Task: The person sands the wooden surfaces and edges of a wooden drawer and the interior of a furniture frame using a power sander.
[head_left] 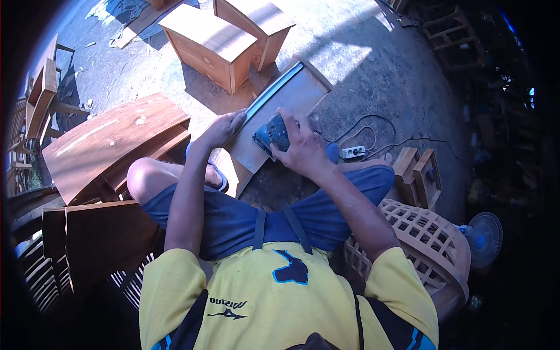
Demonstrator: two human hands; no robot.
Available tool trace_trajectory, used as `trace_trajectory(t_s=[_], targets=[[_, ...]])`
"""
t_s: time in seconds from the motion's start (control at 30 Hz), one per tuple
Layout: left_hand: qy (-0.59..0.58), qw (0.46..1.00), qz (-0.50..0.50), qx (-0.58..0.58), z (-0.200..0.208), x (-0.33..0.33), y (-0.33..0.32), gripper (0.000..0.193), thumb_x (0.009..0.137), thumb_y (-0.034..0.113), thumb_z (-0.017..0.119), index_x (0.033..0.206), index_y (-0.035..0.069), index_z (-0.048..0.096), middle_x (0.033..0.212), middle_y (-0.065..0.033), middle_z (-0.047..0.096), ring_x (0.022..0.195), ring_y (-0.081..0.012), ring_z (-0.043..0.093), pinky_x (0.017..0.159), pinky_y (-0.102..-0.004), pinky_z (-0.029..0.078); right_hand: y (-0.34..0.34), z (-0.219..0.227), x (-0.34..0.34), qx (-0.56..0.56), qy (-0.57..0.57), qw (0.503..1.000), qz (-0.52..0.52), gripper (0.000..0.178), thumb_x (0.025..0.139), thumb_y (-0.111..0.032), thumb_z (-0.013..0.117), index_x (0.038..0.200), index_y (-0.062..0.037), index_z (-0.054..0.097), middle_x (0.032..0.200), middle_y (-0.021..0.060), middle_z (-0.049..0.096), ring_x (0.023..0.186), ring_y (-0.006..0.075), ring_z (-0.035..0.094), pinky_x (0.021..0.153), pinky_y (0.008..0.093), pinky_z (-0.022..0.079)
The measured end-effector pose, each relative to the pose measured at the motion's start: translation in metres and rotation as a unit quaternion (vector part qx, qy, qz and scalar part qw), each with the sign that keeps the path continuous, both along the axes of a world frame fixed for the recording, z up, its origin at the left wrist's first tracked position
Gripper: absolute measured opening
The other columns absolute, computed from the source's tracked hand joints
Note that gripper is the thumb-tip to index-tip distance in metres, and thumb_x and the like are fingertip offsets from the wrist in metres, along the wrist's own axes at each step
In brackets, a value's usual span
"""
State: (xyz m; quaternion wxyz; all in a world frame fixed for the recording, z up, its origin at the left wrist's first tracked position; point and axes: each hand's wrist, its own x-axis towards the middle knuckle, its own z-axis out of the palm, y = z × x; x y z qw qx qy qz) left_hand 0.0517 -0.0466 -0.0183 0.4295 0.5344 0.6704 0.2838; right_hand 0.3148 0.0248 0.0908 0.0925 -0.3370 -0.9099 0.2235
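My right hand [303,146] is closed around a blue power sander [273,133], which rests on the flat face of a wooden furniture piece [303,96] between my legs. The piece lies tilted away from me, with a bright strip along its upper left edge. My left hand [224,129] lies against that left edge, its fingers stretched out along the wood. The underside of the sander is hidden.
Two wooden cabinets [210,44] stand ahead. A larger wooden cabinet [111,146] lies left of my knee. To the right are a white power strip [352,152] with cords, small wooden drawers [417,175], a lattice wooden chair part [420,236] and a fan [484,239].
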Motion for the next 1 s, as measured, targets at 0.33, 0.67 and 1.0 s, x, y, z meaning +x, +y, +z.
trace_trajectory(t_s=[0.33,0.67,1.0], targets=[[0.024,0.999,0.011,0.023,0.003,0.001,0.008,0.054,0.117,0.045,0.040,0.151,0.009,0.059,0.137,-0.0264,0.069,0.128,-0.0412,0.066,0.110,-0.0444,0.049,0.078,0.010,0.002,0.003,-0.039,0.984,-0.175,0.085,0.087,-0.036,0.082,0.155,-0.0163,0.036,0.126,0.0316,0.057,0.102,0.0533,0.071,0.090,0.0587,0.061],[0.193,0.970,0.014,0.144,0.041,-0.015,0.049,0.053,0.109,0.036,0.063,0.153,0.009,0.055,0.144,-0.0254,0.062,0.131,-0.0439,0.064,0.110,-0.0488,0.051,0.030,0.019,0.074,-0.143,0.052,0.979,-0.136,0.085,0.082,-0.036,0.087,0.153,-0.0107,0.045,0.123,0.0244,0.067,0.107,0.0447,0.073,0.096,0.0505,0.058],[0.393,0.849,-0.320,0.152,0.061,0.088,0.261,0.091,0.092,0.064,0.073,0.161,0.013,0.045,0.165,-0.0147,0.046,0.155,-0.0378,0.039,0.125,-0.0565,0.033,0.072,-0.048,0.165,-0.128,0.255,0.842,-0.459,0.085,0.079,-0.028,0.089,0.150,-0.0011,0.049,0.131,0.0268,0.069,0.117,0.0402,0.071,0.101,0.0472,0.055]])
